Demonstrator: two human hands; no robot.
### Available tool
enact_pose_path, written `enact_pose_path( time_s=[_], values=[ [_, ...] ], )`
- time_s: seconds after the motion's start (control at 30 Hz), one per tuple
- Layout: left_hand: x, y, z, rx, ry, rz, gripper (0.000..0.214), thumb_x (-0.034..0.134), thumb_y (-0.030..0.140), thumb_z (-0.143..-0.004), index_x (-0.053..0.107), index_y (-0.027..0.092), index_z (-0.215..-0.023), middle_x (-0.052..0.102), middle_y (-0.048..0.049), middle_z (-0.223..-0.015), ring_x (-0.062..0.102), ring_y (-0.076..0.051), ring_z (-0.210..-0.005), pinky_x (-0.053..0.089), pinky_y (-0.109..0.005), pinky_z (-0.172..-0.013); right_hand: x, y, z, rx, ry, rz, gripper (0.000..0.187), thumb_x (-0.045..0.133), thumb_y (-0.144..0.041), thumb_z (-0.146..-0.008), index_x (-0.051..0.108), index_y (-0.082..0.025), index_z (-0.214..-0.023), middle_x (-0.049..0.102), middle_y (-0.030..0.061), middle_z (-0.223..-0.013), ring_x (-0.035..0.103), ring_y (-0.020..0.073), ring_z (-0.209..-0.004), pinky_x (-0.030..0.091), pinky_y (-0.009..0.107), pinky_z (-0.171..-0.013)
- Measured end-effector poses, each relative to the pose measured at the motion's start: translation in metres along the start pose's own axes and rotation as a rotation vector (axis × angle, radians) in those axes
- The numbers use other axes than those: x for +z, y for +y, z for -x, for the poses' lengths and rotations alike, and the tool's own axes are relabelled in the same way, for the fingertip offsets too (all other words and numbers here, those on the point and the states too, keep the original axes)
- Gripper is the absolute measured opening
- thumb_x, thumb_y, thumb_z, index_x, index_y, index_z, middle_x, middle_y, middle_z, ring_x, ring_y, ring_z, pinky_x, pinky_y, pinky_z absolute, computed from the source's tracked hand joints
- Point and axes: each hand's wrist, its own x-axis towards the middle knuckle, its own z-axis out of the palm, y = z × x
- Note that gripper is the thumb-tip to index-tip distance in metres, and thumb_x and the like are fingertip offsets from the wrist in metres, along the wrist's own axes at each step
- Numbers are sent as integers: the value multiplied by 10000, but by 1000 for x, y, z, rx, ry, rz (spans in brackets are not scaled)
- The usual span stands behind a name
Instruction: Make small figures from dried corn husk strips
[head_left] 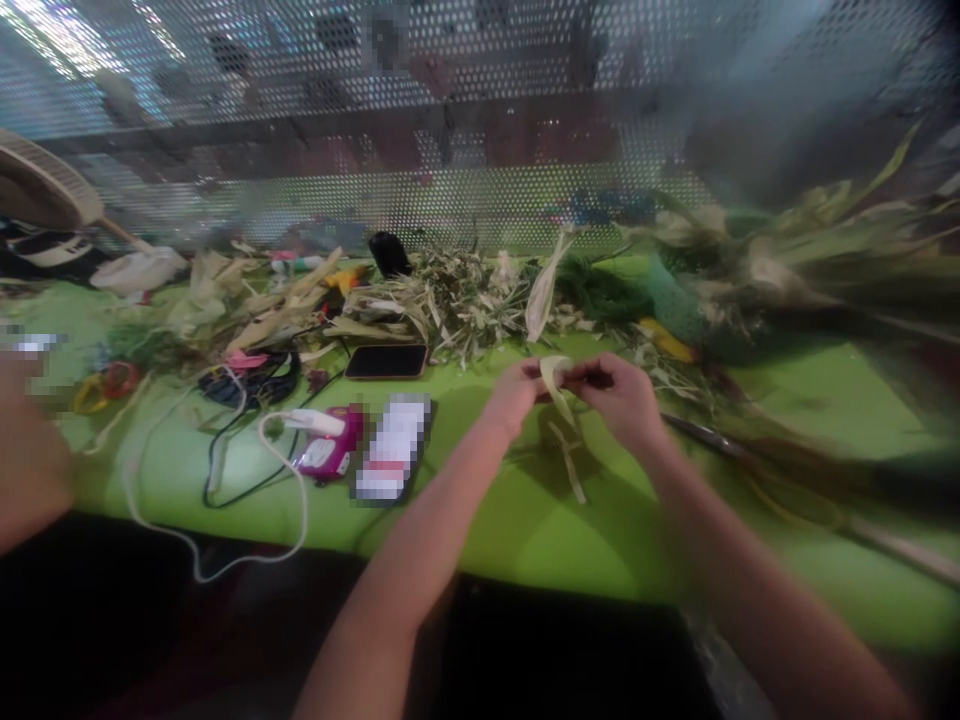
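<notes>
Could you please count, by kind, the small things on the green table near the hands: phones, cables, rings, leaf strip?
Black phone: 1
Pink device: 1
Cables, white and black: 2
Rings, yellow and red: 2
Leaf strip, pinched by left hand and right hand: 1
Total: 7

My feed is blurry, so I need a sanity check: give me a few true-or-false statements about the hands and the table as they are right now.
1. The left hand and right hand both pinch a pale leaf strip. True.
2. The table has a red cover. False: it is bright green.
3. A dark phone lies flat to the left of the left hand. True.
4. The left hand grips the white cable. False: the cable lies loose on the table, apart from both hands.
5. A pile of leaf scraps lies beyond the hands. True.
</notes>
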Motion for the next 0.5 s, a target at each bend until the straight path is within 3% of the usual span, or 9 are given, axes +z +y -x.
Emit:
enact_pose_path(
  time_s=[0.3,0.5],
  values=[
    [0,2,0,-38,38,120,246,846,159,-509,692,120,-696,639,-5,-636,546,-94,-610,448,-244,-639,-7,-6,1,-188,-28,216,97,712,-269,-783,733,-191,-836,691,48,-831,618,168,-717,479,290,-634],
    [-2,-2,-1,15,-6,-4,208,811,183,-586,705,134,-758,665,-10,-706,560,-88,-634,447,-232,-646,-7,-8,1,-153,-23,201,71,698,-257,-761,709,-189,-779,676,30,-795,597,152,-687,470,274,-624]
  ],
)
